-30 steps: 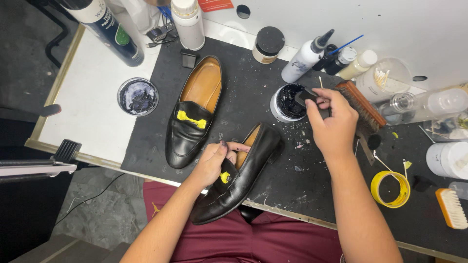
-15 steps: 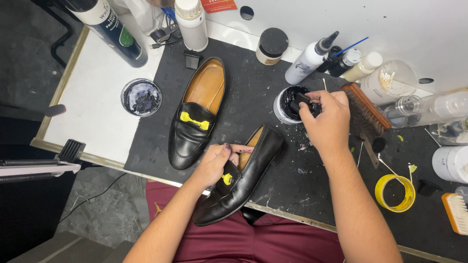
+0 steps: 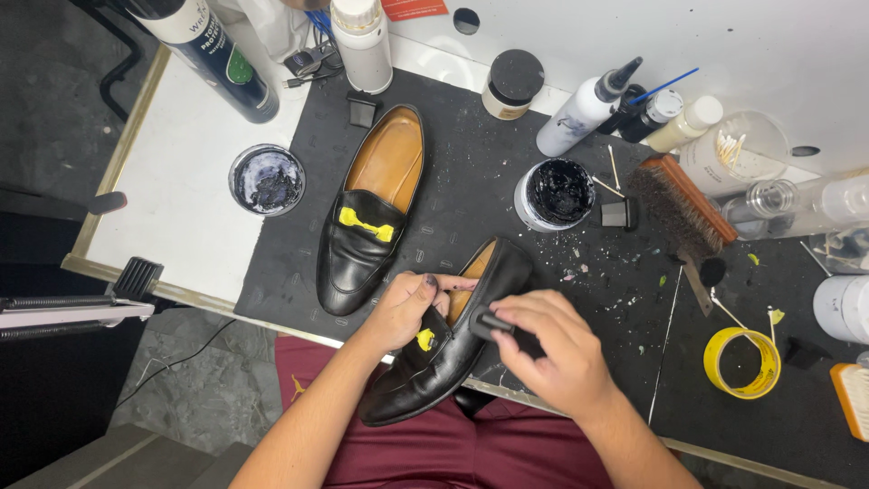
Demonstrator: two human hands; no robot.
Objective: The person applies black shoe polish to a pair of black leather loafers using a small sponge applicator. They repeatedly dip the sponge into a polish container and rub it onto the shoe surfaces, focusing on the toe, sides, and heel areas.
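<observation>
Black leather loafer, yellow-masked bit on the vamp: held tilted over the near table edge above the lap, toe toward the person. Judged light, stiff in sole and heel, supple and slick on the polished upper; best gripped through the opening. Left hand is closed on the collar, fingers inside. Right hand is pinched on a small black applicator against the shoe's side. Open polish jar and second loafer are set on the black mat.

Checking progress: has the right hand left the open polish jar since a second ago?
Yes. The right hand came down and left from the polish jar to the held loafer.
</observation>
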